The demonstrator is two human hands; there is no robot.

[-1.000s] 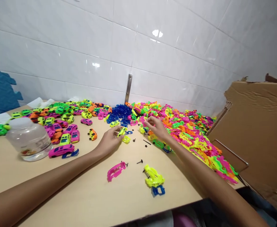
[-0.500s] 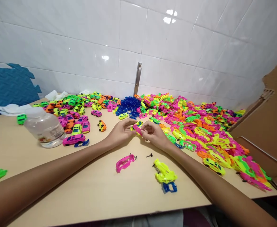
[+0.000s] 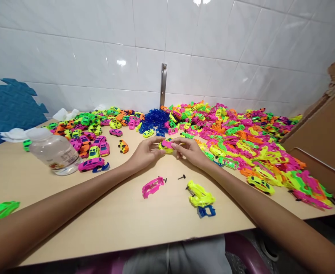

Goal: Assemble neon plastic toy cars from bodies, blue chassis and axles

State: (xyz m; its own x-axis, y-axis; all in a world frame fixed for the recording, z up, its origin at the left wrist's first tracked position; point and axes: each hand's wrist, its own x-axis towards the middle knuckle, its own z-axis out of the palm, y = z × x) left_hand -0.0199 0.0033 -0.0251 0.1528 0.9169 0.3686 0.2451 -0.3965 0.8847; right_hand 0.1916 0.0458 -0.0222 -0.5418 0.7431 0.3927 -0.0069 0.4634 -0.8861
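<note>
My left hand (image 3: 145,155) is closed on one end of a small yellow toy car (image 3: 162,145) with dark blue windows. A pink plastic chassis (image 3: 167,144) lies against the car, and my right hand (image 3: 192,153) is closed on it, thumb on the pink piece. Nearer me on the table lie a pink car shell (image 3: 153,187) with a black axle by it, and a loose black axle with a wheel (image 3: 181,177). Beside them is a yellow car shell (image 3: 200,195) touching a blue window insert (image 3: 206,211).
Left of my hands stand a clear plastic bottle (image 3: 54,154) and many toy cars (image 3: 94,152). Blue window pieces (image 3: 154,121) are heaped by the tiled wall. A large pile of car parts (image 3: 227,133) spreads right, up to a cardboard box (image 3: 318,133).
The car and chassis have turned to lie more level between my hands. My right thumb now lies flatter across the pink piece. The camera view has tilted downward slightly.
</note>
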